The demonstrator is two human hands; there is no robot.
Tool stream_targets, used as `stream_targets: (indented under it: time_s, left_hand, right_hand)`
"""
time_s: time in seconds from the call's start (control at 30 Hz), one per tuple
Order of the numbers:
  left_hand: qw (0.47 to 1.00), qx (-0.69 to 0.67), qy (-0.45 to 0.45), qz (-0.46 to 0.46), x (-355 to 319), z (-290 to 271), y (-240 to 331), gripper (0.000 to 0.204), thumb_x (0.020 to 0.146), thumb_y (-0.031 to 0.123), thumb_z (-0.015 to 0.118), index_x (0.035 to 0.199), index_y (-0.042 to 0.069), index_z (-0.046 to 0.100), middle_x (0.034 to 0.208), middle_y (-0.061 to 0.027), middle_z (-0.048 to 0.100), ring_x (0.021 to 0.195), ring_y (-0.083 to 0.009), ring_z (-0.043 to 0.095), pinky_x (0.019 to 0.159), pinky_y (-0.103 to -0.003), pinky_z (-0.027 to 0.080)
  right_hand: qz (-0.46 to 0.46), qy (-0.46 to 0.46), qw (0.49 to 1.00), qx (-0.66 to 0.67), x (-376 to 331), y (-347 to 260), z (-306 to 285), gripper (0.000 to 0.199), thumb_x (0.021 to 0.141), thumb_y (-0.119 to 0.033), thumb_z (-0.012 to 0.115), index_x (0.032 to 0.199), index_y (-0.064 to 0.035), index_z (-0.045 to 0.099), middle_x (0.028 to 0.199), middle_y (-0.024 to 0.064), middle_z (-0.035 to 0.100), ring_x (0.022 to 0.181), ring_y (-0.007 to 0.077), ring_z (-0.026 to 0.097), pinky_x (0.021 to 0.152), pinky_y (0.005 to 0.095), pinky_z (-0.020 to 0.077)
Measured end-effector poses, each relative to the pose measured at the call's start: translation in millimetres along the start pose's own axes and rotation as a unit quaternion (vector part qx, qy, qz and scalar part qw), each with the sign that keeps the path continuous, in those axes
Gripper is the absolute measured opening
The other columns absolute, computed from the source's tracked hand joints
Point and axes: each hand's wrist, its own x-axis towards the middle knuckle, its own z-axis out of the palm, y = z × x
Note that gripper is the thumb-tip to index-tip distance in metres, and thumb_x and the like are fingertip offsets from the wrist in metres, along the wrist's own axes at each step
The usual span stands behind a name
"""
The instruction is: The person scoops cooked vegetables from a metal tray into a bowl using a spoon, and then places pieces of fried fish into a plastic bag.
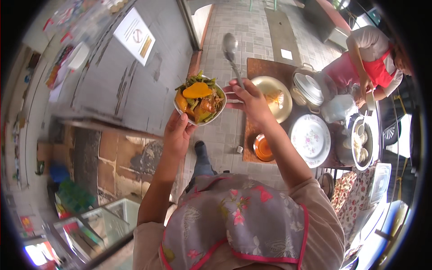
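A small white bowl (224, 102) is heaped with cooked vegetables (200, 92), among them green beans and thick orange pieces that look like squash. My left hand (178, 127) supports it from the near left side, the thumb over the rim. In my right hand (251, 100) is a large metal spoon (233, 64), gripped by its handle with the scoop end pointing up and away. The outstretched fingers of that hand reach to the bowl's right side; whether they touch it I cannot tell.
On the right, a brown table (256, 67) bears a pale round dish (260, 84) with some food, a lidded silver pot (309, 87), an orange dish (262, 147) and a flowered plate (310, 140). Another person (382, 74) works beyond it. A grey panel (153, 90) stands left.
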Motion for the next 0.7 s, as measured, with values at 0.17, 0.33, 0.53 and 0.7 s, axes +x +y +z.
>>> stream_targets:
  time_s: [0.17,0.33,0.53,0.7]
  left_hand:
    - [0.997,0.018,-0.07,-0.041,142.9,-22.5,27.1,0.038,0.088,0.016,0.048,0.123,0.005,0.039,0.112,-0.0047,0.051,0.097,-0.0129,0.053,0.084,-0.029,0.046]
    - [0.983,0.023,-0.144,-0.109,283.4,-18.7,32.1,0.033,0.088,0.016,0.049,0.119,0.007,0.043,0.108,-0.003,0.054,0.095,-0.0124,0.054,0.082,-0.028,0.047]
    - [0.969,0.016,-0.186,-0.163,455.4,14.7,1.0,0.032,0.086,0.016,0.053,0.116,0.01,0.046,0.105,-0.0018,0.054,0.094,-0.0119,0.054,0.079,-0.027,0.049]
    - [0.971,0.004,-0.168,-0.172,593.0,66.3,-21.8,0.04,0.083,0.015,0.058,0.118,0.011,0.039,0.105,-0.0056,0.053,0.095,-0.0143,0.054,0.08,-0.028,0.048]
  right_hand:
    - [-0.012,0.051,0.997,0.063,112.7,-0.1,11.0,0.024,0.086,-0.019,0.048,0.105,-0.0026,0.048,0.101,0.0076,0.053,0.096,0.0184,0.053,0.075,0.0334,0.0481]
    - [-0.022,0.135,0.982,0.128,199.0,-24.7,-4.4,0.023,0.088,-0.016,0.045,0.108,-0.0042,0.046,0.101,0.0068,0.053,0.089,0.0182,0.056,0.076,0.0357,0.0496]
    - [-0.083,0.206,0.965,0.137,322.8,-62.6,-69.2,0.025,0.088,-0.015,0.045,0.108,-0.0014,0.045,0.099,0.0111,0.055,0.088,0.021,0.058,0.076,0.0369,0.0507]
    - [-0.129,0.251,0.955,0.093,433.7,-116.1,-133.9,0.025,0.089,-0.015,0.044,0.108,-0.0004,0.044,0.098,0.0115,0.055,0.088,0.0207,0.058,0.075,0.0357,0.051]
